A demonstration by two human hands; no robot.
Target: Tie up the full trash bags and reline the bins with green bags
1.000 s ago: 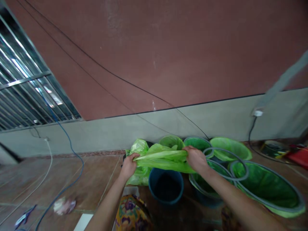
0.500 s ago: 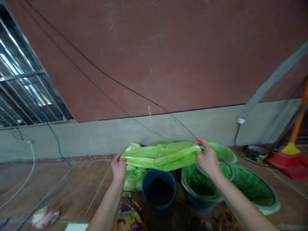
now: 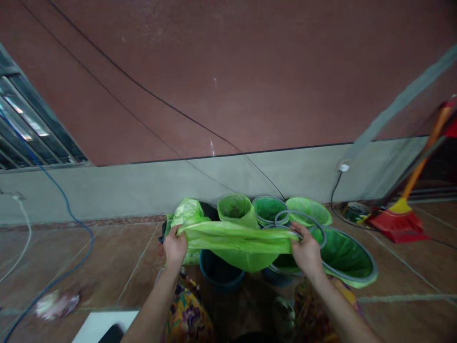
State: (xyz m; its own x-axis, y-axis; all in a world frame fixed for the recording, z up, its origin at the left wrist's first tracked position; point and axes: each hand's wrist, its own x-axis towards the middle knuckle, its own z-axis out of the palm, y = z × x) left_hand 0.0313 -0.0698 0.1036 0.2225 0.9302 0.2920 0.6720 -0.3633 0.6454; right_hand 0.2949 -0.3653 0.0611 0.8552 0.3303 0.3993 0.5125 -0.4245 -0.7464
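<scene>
A light green plastic bag point(image 3: 239, 238) is stretched sideways between my two hands. My left hand point(image 3: 174, 247) is closed on its left end, and my right hand point(image 3: 307, 250) grips the right end. The bag's lower part sags over a dark blue bucket point(image 3: 221, 281), hiding some of its rim. A grey ring point(image 3: 323, 228) shows just behind my right hand. Beside that hand, a wide bin point(image 3: 373, 271) has a green bag lining it. Another lined bin point(image 3: 235, 207) stands behind the stretched bag, and crumpled green plastic point(image 3: 187, 212) lies behind my left hand.
More green-lined bins point(image 3: 269, 209) stand along the wall point(image 3: 200, 176). A red broom point(image 3: 400, 226) with an orange handle leans at the right near a tin point(image 3: 357, 212). A blue cable point(image 3: 87, 252) crosses the tiles at left, near a pinkish plastic bundle point(image 3: 57, 304).
The bag has come down a little relative to the bins, and its lower part hangs wider over the blue bucket. My view has shifted, and both hands keep their hold.
</scene>
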